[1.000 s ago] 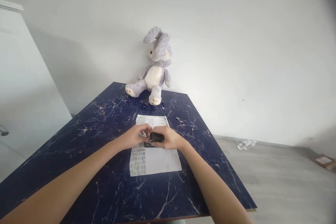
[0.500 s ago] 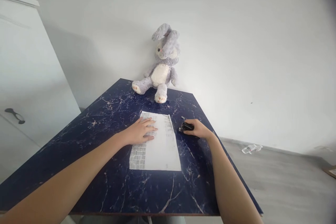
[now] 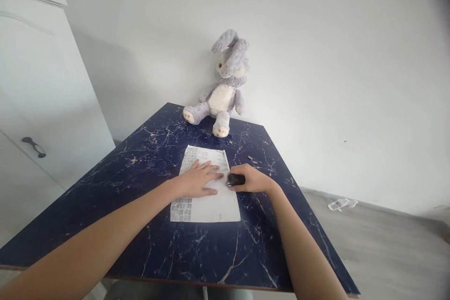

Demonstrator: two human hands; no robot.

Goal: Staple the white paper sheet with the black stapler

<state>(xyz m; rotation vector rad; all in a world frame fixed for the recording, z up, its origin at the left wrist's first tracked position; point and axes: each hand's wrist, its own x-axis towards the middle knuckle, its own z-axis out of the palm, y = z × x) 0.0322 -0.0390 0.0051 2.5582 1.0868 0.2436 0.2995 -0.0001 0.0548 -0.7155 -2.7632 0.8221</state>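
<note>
A sheet of paper (image 3: 211, 208) lies flat on the dark blue marbled table (image 3: 197, 251), with grey block-like print along its left side. My left hand (image 3: 198, 179) rests on the sheet, palm down, fingers spread. At the sheet's right edge my right hand (image 3: 255, 179) is closed around a small black stapler (image 3: 236, 179), whose metal front end is over the paper's edge. My fingers hide part of the stapler. A small greyish strip (image 3: 250, 157) lies just beyond my right hand; it is too small to name.
A grey-and-white plush rabbit (image 3: 221, 98) sits at the table's far end against the wall. To the left stands a white cabinet (image 3: 38, 79) with a dark handle. A clear plastic bottle (image 3: 341, 204) lies on the grey floor at the right.
My right hand has moved left with the stapler, from beside the paper to its right edge. My left hand has slid right across the sheet. The view has shifted slightly.
</note>
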